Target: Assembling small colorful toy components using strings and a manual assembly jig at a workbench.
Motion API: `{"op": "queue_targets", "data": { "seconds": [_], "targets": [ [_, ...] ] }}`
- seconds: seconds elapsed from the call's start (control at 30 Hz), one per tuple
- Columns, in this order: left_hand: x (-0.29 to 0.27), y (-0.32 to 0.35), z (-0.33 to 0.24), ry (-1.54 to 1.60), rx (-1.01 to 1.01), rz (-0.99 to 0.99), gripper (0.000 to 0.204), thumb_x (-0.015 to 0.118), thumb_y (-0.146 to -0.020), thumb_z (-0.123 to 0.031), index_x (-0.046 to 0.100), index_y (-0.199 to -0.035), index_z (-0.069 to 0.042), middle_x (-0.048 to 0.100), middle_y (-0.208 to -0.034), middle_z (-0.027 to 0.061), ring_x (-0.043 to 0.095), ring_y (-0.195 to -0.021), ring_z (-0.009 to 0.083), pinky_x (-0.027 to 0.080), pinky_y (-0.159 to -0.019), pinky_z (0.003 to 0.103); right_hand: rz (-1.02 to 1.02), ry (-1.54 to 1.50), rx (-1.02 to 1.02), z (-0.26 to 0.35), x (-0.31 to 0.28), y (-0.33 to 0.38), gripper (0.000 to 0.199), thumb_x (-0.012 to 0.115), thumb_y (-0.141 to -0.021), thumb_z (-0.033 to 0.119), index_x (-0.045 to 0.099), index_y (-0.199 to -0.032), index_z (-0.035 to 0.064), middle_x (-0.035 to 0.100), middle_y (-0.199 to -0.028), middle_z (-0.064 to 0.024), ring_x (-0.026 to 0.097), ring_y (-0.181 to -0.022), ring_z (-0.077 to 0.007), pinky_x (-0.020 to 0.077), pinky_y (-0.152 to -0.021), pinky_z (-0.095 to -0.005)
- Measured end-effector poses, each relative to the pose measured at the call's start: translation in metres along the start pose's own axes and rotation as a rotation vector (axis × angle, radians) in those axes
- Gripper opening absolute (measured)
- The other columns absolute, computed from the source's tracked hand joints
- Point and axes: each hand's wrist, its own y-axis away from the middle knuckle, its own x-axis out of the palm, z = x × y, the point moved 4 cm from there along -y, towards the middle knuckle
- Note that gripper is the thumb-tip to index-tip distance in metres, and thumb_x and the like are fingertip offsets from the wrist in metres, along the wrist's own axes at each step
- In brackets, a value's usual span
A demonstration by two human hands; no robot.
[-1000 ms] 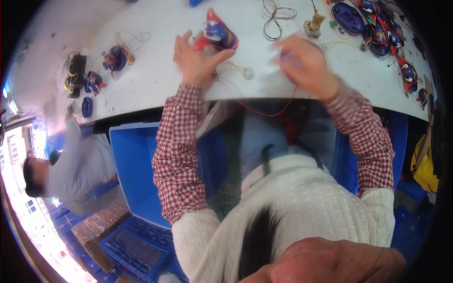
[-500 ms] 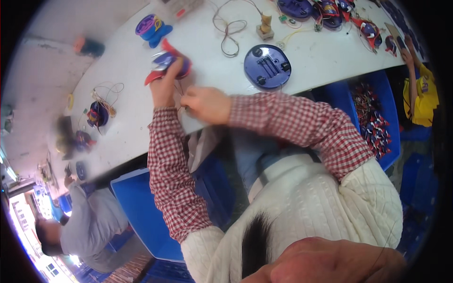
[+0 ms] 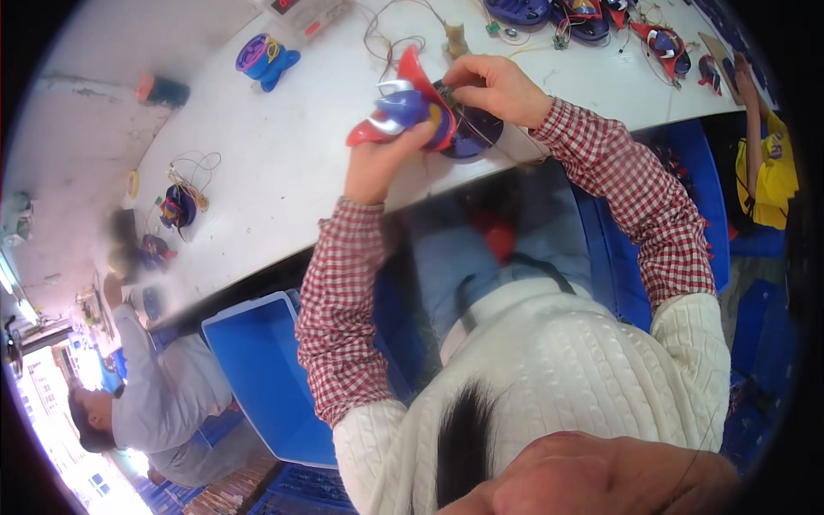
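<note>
Since half a second ago, both hands lifted toy higher, right hand shifted onto its top. Left hand [image 3: 378, 167] grip closed around red-and-blue toy [image 3: 403, 107], holding it steady above near table [image 3: 283, 172] edge. Right hand [image 3: 498, 86] pinches toy's far side, likely working wires. Dark blue round base [image 3: 472, 133] beneath.

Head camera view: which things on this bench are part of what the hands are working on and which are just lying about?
In hand:
left hand
right hand
red-and-blue toy
dark blue disc

Lying about:
purple toy
wire loop
toys along the far edge
blue bin
</note>
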Motion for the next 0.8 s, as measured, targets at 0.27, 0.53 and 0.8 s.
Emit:
{"op": "queue_targets", "data": {
  "seconds": [0.27,0.53,0.8],
  "targets": [
    [0.012,0.002,0.038,-0.146,0.151,-0.178,0.066,0.086,-0.059,-0.017,0.049,-0.108,0.009,0.053,-0.101,0.0182,0.059,-0.09,0.0235,0.051,-0.082,0.03,-0.275,0.37,-0.124,-0.02,0.008,0.018,0.029,0.06,-0.077,0.002,0.056,-0.105,0.0066,0.05,-0.102,-0.0076,0.052,-0.091,-0.0232,0.0434,-0.079,-0.0287],
    [-0.048,0.046,-0.006,0.528,0.231,-0.224,0.037,0.07,-0.074,0.0,0.06,-0.109,0.002,0.067,-0.099,0.0116,0.066,-0.085,0.0194,0.053,-0.08,0.027,-0.142,0.051,-0.158,0.069,0.059,-0.026,0.03,0.06,-0.079,0.003,0.056,-0.108,0.0048,0.05,-0.105,-0.0057,0.05,-0.091,-0.0171,0.0426,-0.077,-0.0252],
    [-0.356,-0.006,-0.088,-1.024,0.694,-0.735,0.042,0.067,-0.082,-0.022,0.059,-0.121,-0.008,0.062,-0.115,0.0104,0.059,-0.105,0.0193,0.046,-0.092,0.029,-0.138,0.219,-0.263,0.049,0.087,-0.002,0.025,0.063,-0.077,0.008,0.058,-0.101,0.0072,0.051,-0.102,-0.0083,0.048,-0.093,-0.0225,0.0416,-0.083,-0.0316]
  ]
}}
